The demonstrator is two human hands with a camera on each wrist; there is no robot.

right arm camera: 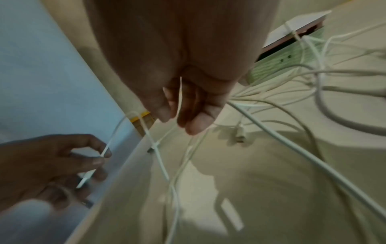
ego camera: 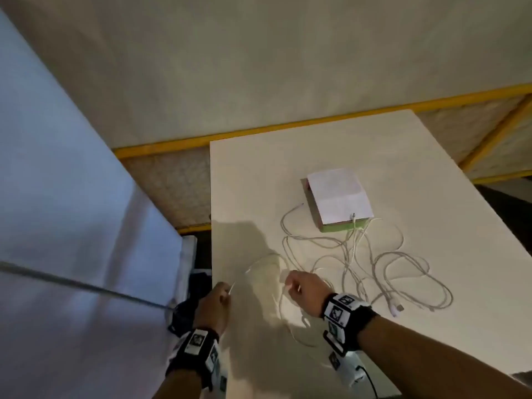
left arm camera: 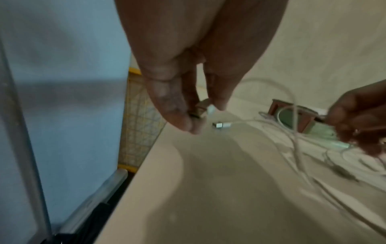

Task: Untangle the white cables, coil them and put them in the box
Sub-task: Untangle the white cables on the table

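Several white cables (ego camera: pixel 359 263) lie tangled on the white table (ego camera: pixel 259 182), in front of a small box (ego camera: pixel 338 200) with a white sheet on top. One plug (ego camera: pixel 353 217) rests on the box's near edge. My left hand (ego camera: pixel 227 292) is at the table's left edge and pinches one cable's plug end (left arm camera: pixel 206 109) between thumb and fingers. That thin cable (right arm camera: pixel 125 122) arcs across to my right hand (ego camera: pixel 290 285), whose curled fingers (right arm camera: pixel 194 122) hold it just above the table. A loose USB plug (left arm camera: pixel 221 125) lies on the table past my left hand.
A pale blue panel (ego camera: pixel 72 197) stands close along the table's left side, with a narrow gap and a dark object (ego camera: pixel 184 309) below. A yellow rail (ego camera: pixel 288 128) runs behind the table. Another plug (ego camera: pixel 395 308) lies near my right wrist.
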